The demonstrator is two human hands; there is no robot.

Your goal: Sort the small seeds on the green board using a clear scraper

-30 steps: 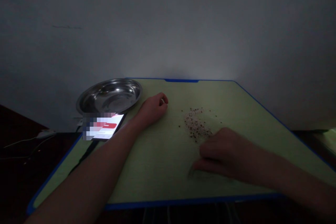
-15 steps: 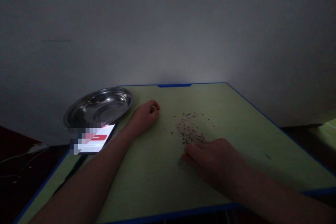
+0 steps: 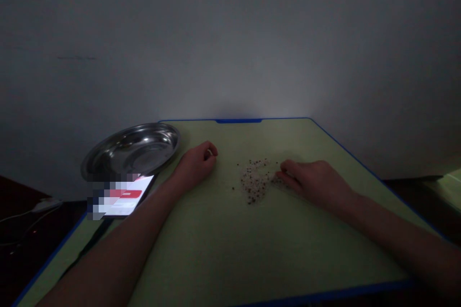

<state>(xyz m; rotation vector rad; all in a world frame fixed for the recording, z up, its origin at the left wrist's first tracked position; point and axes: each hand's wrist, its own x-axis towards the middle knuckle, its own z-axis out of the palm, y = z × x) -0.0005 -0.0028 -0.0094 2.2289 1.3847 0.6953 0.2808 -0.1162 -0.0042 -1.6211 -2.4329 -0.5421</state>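
Note:
A small spread of pale, rice-like grains (image 3: 254, 180) mixed with dark ones lies on the green tabletop (image 3: 216, 249). At its right edge is my right hand (image 3: 309, 180), its thumb and fingers pinched together. Something faint and see-through seems to lie beneath those fingers, too dim to make out. My left hand (image 3: 198, 163) rests on the table left of the grains, fingers curled in toward the thumb, and nothing shows in it. Just behind that hand stands a shiny steel basin (image 3: 147, 153).
A phone (image 3: 126, 201) with a lit screen, partly blurred out, lies by the basin at the table's left side. A dark strap (image 3: 95, 240) runs below it. The grey wall (image 3: 230, 48) rises behind the table. White cables (image 3: 32, 211) lie at far left.
My right hand has moved away from me and to the right, from the near edge of the grains to their right side. The grains' near end is now uncovered. My left hand stays put.

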